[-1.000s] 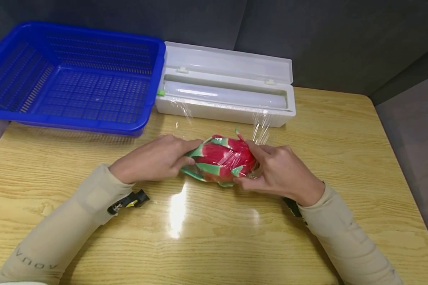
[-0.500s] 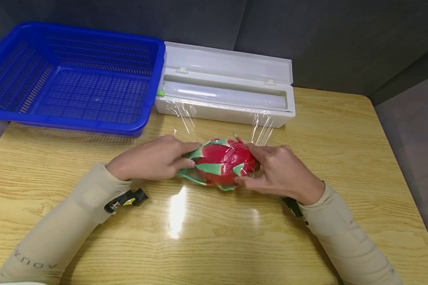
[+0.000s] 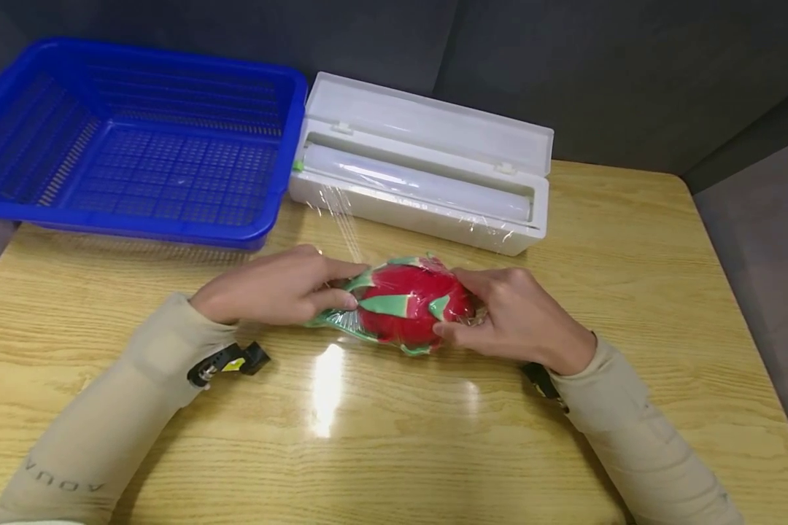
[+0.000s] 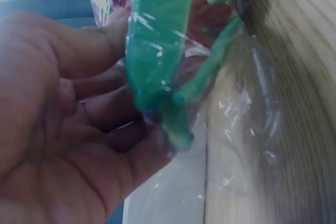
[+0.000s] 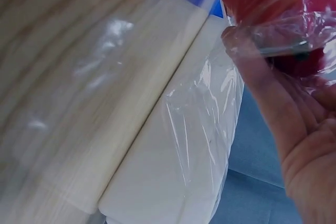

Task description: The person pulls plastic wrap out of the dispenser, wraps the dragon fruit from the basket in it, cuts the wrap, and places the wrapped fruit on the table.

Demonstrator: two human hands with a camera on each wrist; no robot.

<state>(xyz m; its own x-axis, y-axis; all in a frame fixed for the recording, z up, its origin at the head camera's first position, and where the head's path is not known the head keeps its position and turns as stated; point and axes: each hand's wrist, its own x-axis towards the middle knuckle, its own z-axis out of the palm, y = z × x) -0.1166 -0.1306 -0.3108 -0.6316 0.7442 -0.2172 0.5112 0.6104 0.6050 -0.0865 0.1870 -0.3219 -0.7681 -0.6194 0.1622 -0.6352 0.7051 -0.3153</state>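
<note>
A red dragon fruit (image 3: 394, 324) with green scales is wrapped in clear cling film and held just above or on the table; the exact contact cannot be told. At its left end, my left hand (image 3: 279, 288) grips it between thumb and fingers. My right hand (image 3: 519, 313) grips the opposite end, and in the right wrist view its fingers lie against the filmed red skin. Cling film (image 5: 194, 129) stretches from the fruit back to a white dispenser box (image 3: 400, 220). Inside that box lies the film roll (image 3: 420, 184), with the lid standing open behind.
A blue plastic basket (image 3: 236, 235) stands at the back left, against the box's left end. Dark grey panels (image 3: 597, 87) rise behind the wooden table (image 3: 394, 437). The table's right edge runs down the right side.
The dispenser box has swung slightly, its right end coming nearer to me. Between my hands the dragon fruit has turned a little toward me, and the film streaks on the right have shrunk.
</note>
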